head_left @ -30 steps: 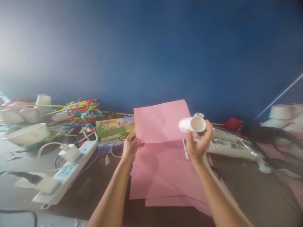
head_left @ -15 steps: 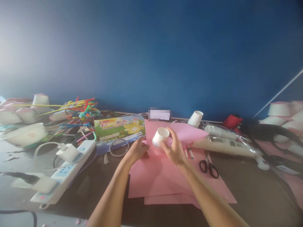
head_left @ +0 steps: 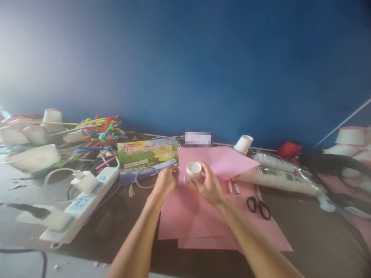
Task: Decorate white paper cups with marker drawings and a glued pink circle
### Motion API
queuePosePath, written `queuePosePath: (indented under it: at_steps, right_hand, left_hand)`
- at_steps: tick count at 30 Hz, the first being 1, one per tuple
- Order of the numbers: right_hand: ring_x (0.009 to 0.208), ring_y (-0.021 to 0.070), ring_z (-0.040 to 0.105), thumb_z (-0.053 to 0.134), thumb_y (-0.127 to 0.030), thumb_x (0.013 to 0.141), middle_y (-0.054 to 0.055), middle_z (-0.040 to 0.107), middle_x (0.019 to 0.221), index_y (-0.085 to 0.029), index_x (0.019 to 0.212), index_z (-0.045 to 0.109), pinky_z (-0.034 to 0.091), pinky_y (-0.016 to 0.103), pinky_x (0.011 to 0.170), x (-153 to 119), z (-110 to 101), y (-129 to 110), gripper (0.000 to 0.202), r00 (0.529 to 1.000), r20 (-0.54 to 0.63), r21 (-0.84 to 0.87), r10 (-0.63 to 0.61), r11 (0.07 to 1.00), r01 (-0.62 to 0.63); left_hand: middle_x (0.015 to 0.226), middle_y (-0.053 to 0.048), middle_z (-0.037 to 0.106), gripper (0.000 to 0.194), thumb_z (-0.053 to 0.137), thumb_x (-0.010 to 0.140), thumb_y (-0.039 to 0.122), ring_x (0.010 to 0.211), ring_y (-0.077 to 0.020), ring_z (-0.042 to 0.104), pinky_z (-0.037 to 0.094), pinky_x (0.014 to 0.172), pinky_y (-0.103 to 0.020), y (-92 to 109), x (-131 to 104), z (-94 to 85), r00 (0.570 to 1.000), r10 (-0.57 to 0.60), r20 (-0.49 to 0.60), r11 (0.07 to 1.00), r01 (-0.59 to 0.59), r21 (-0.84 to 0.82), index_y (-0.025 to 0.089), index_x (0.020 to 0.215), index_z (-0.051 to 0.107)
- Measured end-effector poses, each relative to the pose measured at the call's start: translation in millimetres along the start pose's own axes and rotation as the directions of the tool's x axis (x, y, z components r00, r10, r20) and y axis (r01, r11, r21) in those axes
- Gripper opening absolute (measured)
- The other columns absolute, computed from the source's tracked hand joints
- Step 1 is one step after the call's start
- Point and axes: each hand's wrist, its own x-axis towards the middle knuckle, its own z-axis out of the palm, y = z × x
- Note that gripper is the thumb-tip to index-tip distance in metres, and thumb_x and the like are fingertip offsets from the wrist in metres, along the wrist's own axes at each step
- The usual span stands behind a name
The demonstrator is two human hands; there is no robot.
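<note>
Right hand (head_left: 209, 186) pinches a small white cup (head_left: 193, 171) between thumb and fingers, cup upright, mouth up, sitting on the pink paper (head_left: 203, 216). Left hand (head_left: 166, 180) rests on the paper's left edge, just left of the cup; fingers curled, pressing the sheet, whether it grips anything cannot be told. Paper is a loose stack of sheets, top one skewed, lying on the dark table (head_left: 304, 239).

Relative to the cup: scissors (head_left: 259, 204) to the right on the paper's edge, two pens (head_left: 232, 186) between cup and scissors. Another cup (head_left: 242, 144), tipped, behind and right. Bagged cup sleeves (head_left: 275, 173) further right. Green packet (head_left: 147, 151) behind left, touching the paper's corner. Power strip (head_left: 81, 204) with charger well left. Pipe cleaners (head_left: 101, 131) far left behind, bowl (head_left: 33, 158) beyond them.
</note>
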Motion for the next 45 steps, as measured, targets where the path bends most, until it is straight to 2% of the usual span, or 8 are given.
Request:
queuePosePath:
  at_steps: [4,9,13,17,26,35,41,45]
  right_hand:
    - [0.109,0.0289,0.059,0.061,-0.036,0.078,0.016,0.06,0.121,-0.016,0.125,0.045,0.052,0.046,0.088,-1,1,-2,0.053,0.999,0.022,-0.022,0.031,0.999,-0.03]
    - [0.11,0.029,0.058,0.06,-0.037,0.078,0.016,0.059,0.121,-0.016,0.126,0.044,0.052,0.045,0.087,-4,4,-1,0.054,1.0,0.012,-0.025,-0.015,1.0,0.015]
    - [0.11,0.0287,0.058,0.062,-0.035,0.077,0.015,0.059,0.121,-0.017,0.126,0.044,0.052,0.044,0.087,-5,6,2,0.055,1.0,0.026,-0.014,0.0,1.0,0.0]
    - [0.109,0.0281,0.058,0.063,-0.031,0.077,0.014,0.06,0.118,-0.018,0.125,0.045,0.052,0.044,0.087,-5,5,1,0.053,0.999,0.042,-0.003,0.022,1.0,-0.022]
    - [0.106,0.0275,0.059,0.063,-0.036,0.078,0.014,0.06,0.117,-0.018,0.122,0.048,0.053,0.041,0.084,-5,4,-1,0.05,0.998,0.048,0.031,0.032,0.999,-0.034]
    - [0.105,0.0264,0.06,0.056,-0.03,0.082,0.016,0.06,0.115,-0.016,0.123,0.047,0.053,0.04,0.084,-5,7,3,0.044,0.999,0.047,0.074,0.017,0.997,-0.021]
    - [0.106,0.0243,0.06,0.058,-0.017,0.075,0.017,0.055,0.124,-0.013,0.133,0.04,0.051,0.039,0.089,4,-16,6,0.06,0.966,0.235,-0.016,0.106,0.994,-0.105]
    - [0.117,0.0256,0.055,0.055,-0.011,0.073,0.016,0.053,0.13,-0.012,0.125,0.05,0.044,0.038,0.1,12,-37,13,0.052,0.904,0.385,-0.184,0.185,0.975,-0.122]
  left_hand:
    - [0.092,-0.007,0.071,0.025,0.048,0.081,0.026,0.088,-0.0216,0.065,0.047,0.078,-0.031,1,3,0.3,0.994,0.043,-0.097,0.996,-0.051,-0.074,0.019,0.097,0.067]
    - [0.11,-0.007,0.068,0.031,0.048,0.079,0.023,0.105,-0.0218,0.062,0.046,0.091,-0.032,2,4,6.7,0.996,0.083,-0.018,0.946,-0.085,-0.313,0.018,0.105,0.065]
    - [0.129,-0.009,0.058,0.046,0.05,0.072,0.014,0.121,-0.0238,0.053,0.042,0.1,-0.035,1,1,9.3,0.992,0.085,0.092,0.881,-0.032,-0.472,0.017,0.118,0.059]
    - [0.139,-0.007,0.05,0.06,0.05,0.068,0.008,0.13,-0.022,0.043,0.035,0.107,-0.034,2,-3,7.1,0.964,0.201,0.176,0.817,-0.066,-0.573,0.021,0.127,0.053]
    - [0.136,-0.005,0.052,0.066,0.051,0.068,0.009,0.126,-0.0232,0.047,0.044,0.099,-0.031,6,-4,9.5,0.935,0.245,0.256,0.857,-0.086,-0.508,0.022,0.133,0.047]
    - [0.124,-0.01,0.059,0.058,0.068,0.074,0.038,0.109,-0.0261,0.057,0.051,0.083,-0.032,14,-6,12.3,0.917,0.302,0.261,0.771,-0.075,-0.632,0.019,0.126,0.051]
    - [0.115,-0.011,0.064,0.055,0.068,0.073,0.037,0.103,-0.0257,0.059,0.048,0.086,-0.035,15,-3,13.3,0.929,0.281,0.24,0.825,-0.106,-0.555,0.015,0.121,0.053]
    - [0.12,-0.011,0.061,0.054,0.067,0.073,0.034,0.107,-0.0263,0.057,0.047,0.088,-0.035,11,-1,13.1,0.932,0.282,0.229,0.87,-0.148,-0.47,0.014,0.12,0.053]
